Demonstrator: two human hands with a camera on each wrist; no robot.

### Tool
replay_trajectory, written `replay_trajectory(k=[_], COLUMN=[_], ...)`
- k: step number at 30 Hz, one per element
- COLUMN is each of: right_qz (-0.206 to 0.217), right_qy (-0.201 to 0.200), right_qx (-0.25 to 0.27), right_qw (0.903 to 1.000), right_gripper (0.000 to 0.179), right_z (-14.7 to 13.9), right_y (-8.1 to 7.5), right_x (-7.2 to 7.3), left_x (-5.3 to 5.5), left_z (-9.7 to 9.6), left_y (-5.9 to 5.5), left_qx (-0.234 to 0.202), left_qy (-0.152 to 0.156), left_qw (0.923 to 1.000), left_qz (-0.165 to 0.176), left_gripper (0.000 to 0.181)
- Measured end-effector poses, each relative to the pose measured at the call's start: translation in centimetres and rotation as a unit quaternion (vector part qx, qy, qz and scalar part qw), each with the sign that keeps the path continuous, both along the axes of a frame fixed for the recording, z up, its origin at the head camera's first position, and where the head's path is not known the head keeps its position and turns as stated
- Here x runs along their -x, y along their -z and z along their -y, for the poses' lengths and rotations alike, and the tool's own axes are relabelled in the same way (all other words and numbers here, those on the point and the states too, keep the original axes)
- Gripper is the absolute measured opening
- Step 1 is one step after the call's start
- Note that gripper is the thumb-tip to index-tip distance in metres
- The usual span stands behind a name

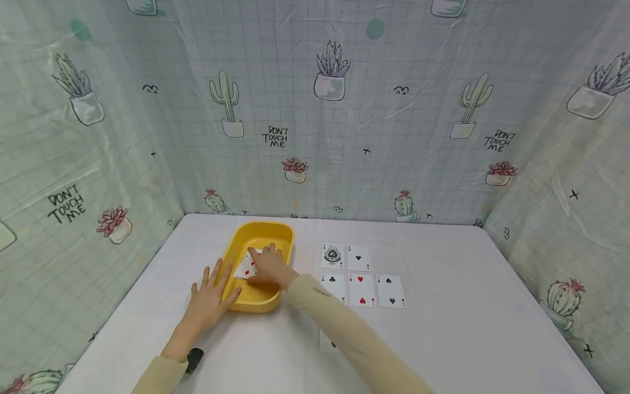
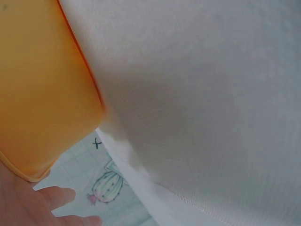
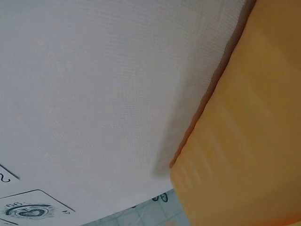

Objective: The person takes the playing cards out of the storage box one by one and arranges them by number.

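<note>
A yellow tray (image 1: 258,300) stands at the left of the table, with playing cards (image 1: 246,269) showing red diamonds inside it. My right hand (image 1: 269,268) reaches over the right rim into the tray. Its index finger and thumb spread over the cards, covering part of them. At the tray's near-left side rests my left hand (image 1: 206,303), fingers spread across the rim and thumb along the front corner. In the left wrist view, that hand's fingers (image 2: 59,197) show by the tray's rim. The right wrist view shows the tray's outer wall (image 3: 249,141); the hand is hidden there.
Right of the tray, an ace of spades (image 1: 332,256) and an ace of clubs (image 1: 359,258) lie above a row of twos: clubs (image 1: 332,284), hearts (image 1: 361,290) and spades (image 1: 391,291). Another card (image 1: 326,343) is partly hidden by my right sleeve (image 1: 349,339).
</note>
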State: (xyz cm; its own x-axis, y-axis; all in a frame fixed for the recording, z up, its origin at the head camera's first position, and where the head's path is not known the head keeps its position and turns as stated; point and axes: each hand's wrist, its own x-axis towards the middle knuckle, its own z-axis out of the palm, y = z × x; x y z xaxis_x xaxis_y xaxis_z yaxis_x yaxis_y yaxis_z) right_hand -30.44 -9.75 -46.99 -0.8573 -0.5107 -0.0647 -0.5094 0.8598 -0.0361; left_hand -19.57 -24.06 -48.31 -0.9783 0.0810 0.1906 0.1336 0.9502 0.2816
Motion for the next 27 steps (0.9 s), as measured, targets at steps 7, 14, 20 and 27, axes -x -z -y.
replay_trajectory(k=[7,14,20,27], right_qz=[-0.013,-0.004,-0.013,-0.018], right_qy=[0.001,-0.003,-0.024,-0.043], right_qx=[-0.001,0.013,0.039,0.051], right_qw=[0.9999,0.9999,0.9989,0.9976], right_gripper=[0.084,0.083,0.083,0.083], right_z=[-0.8,-2.0,-3.0,-4.4], right_y=[-1.0,-1.6,-1.9,-2.9], right_x=[-0.1,0.5,0.7,0.6], left_x=[0.0,0.1,0.1,0.0], left_z=[0.0,-0.1,-0.1,0.0], left_y=[0.1,0.0,0.0,-0.1], left_qx=[0.004,0.004,0.006,0.003], left_qy=[-0.003,-0.003,-0.003,-0.006], left_qw=[1.0000,1.0000,1.0000,0.9999], left_qz=[0.002,0.005,0.007,0.013], left_gripper=[0.069,0.070,0.070,0.070])
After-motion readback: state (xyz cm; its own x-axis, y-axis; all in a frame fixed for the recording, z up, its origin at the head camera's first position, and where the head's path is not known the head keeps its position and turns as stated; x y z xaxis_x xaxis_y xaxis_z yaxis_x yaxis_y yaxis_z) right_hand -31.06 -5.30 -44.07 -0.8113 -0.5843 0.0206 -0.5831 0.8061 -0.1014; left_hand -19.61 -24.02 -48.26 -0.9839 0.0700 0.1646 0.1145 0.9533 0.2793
